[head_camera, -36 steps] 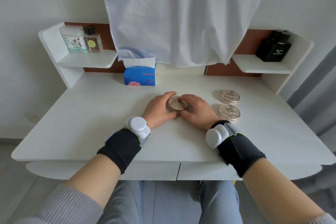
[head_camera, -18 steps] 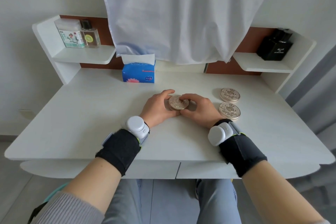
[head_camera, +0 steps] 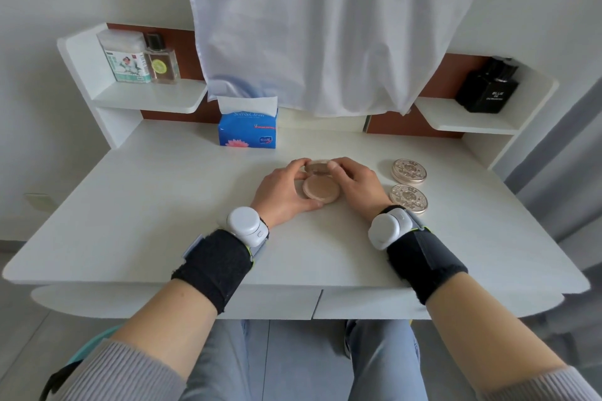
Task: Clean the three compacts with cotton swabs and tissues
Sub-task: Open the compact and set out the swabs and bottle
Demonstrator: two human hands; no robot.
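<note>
A round gold compact (head_camera: 320, 189) stands open on the white desk (head_camera: 163, 205), its tan powder pan facing up and its lid tilted up at the back. My left hand (head_camera: 284, 193) grips the base from the left side. My right hand (head_camera: 355, 182) holds the raised lid, thumb on its rim. Two closed gold compacts lie to the right: one farther back (head_camera: 409, 170), one nearer (head_camera: 408, 198) beside my right wrist. A blue tissue pack (head_camera: 248, 126) with a tissue sticking out stands at the back. A clear cotton swab box (head_camera: 125, 57) sits on the left shelf.
A small glass bottle (head_camera: 161, 60) stands next to the swab box on the left shelf. A black perfume bottle (head_camera: 488, 85) sits on the right shelf. A white cloth (head_camera: 325, 26) hangs over the back middle. A grey curtain hangs at the right.
The compact was closed between both hands; now its lid is lifted and the powder pan shows. The camera view has tilted slightly downward.
</note>
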